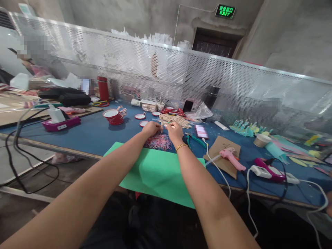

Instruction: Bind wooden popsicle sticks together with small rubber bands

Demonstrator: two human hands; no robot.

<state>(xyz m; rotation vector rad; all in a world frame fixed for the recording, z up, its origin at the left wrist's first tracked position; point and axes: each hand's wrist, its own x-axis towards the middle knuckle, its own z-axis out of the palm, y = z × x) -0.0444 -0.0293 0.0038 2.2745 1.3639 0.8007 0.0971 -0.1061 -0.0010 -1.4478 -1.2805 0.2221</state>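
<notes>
Over a tangle of pink, blue and red strings (160,142), my left hand (151,128) is closed in a pinch on a small wooden craft stick (162,125) that stands roughly upright. My right hand (175,132), with a gold bracelet on its wrist, is also pinched, its fingertips close to the stick. A pale, thin piece shows at those fingertips, too small to name. Under my forearms a green sheet (155,173) hangs over the table's front edge. Beyond my hands lies a heap of wooden sticks (178,120).
Teal pliers (195,140) and a phone (201,131) lie right of my hands. A pink glue gun (232,158) rests on cardboard (215,150), its cable trailing. Purple power strips (276,173) sit farther right and left. A red-and-white cup (113,117) stands left.
</notes>
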